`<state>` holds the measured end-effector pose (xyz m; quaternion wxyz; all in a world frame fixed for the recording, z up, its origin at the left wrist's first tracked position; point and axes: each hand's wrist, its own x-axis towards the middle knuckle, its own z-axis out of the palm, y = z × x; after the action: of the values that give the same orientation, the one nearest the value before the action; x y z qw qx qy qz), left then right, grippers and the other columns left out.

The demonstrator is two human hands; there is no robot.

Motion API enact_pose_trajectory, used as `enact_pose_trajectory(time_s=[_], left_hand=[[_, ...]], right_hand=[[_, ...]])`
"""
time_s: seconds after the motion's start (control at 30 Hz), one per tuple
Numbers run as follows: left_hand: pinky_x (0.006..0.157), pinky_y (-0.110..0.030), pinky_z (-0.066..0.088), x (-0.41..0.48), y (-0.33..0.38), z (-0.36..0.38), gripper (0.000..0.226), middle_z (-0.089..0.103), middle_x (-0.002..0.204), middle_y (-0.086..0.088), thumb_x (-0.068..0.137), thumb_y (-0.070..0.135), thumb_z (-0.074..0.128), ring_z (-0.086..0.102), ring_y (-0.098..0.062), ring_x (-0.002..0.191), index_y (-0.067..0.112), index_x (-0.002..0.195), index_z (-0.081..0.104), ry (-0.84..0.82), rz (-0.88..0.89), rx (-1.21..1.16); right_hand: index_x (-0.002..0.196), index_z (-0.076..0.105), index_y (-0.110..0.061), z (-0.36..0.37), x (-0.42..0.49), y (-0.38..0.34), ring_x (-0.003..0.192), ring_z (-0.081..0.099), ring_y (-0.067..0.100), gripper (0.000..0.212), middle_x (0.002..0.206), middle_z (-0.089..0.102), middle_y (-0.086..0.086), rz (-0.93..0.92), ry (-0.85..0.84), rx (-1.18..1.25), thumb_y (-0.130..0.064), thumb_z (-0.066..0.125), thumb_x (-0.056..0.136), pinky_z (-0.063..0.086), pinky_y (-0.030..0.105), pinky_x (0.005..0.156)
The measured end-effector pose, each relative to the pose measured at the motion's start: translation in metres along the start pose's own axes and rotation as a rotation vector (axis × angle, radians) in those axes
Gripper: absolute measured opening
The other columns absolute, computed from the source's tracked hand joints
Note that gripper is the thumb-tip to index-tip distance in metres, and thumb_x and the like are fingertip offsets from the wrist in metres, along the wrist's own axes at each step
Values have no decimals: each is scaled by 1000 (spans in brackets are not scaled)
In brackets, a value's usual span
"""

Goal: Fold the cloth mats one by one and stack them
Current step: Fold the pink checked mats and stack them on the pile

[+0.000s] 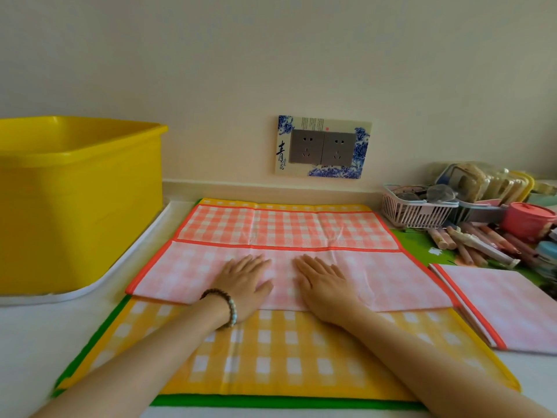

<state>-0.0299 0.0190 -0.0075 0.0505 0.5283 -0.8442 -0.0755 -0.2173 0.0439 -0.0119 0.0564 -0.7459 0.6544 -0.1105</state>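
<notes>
A pink-and-white checked cloth mat [361, 233] with an orange-red border lies on the counter, its near half folded up over itself so the pale underside [180, 276] faces up. My left hand [244, 282] and my right hand [324, 286] lie flat side by side on that folded flap, fingers straight, pressing it down. Under it lies a yellow checked mat [286, 357], and a green mat [271, 401] shows beneath that. A folded pink mat [506, 306] rests at the right.
A large yellow plastic tub [78, 200] stands at the left on a white tray. At the back right are a pink wire basket [416, 212], a red lidded pot [527, 220], several pens [476, 242] and packets. A wall socket [322, 147] sits behind.
</notes>
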Motion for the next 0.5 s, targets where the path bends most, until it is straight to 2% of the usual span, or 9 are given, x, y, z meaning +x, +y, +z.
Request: enact_pose_trajectory(time_s=[0.17, 0.43, 0.5], left_hand=[[118, -38, 0, -3, 0, -2, 62, -5, 157, 12, 95, 57, 17, -6, -9, 145, 31, 149, 2, -33, 1, 40], [118, -38, -1, -4, 2, -3, 77, -6, 157, 13, 83, 72, 7, -6, -9, 145, 32, 149, 1, -38, -15, 51], [118, -38, -2, -3, 1, -3, 97, -6, 157, 13, 66, 84, -4, -5, -10, 145, 34, 149, 1, -28, -11, 41]], right_hand=[[149, 11, -38, -14, -17, 50, 146, 3, 12, 55, 159, 4, -10, 102, -21, -63, -56, 18, 97, 3, 35, 118], [150, 1, -33, -48, -50, 130, 146, -4, 11, 59, 159, -3, -8, 275, -93, -200, -54, 13, 97, -4, 33, 118], [151, 1, -31, -50, -50, 136, 146, -6, 12, 59, 159, -4, -7, 287, -107, -222, -53, 13, 97, -6, 34, 118]])
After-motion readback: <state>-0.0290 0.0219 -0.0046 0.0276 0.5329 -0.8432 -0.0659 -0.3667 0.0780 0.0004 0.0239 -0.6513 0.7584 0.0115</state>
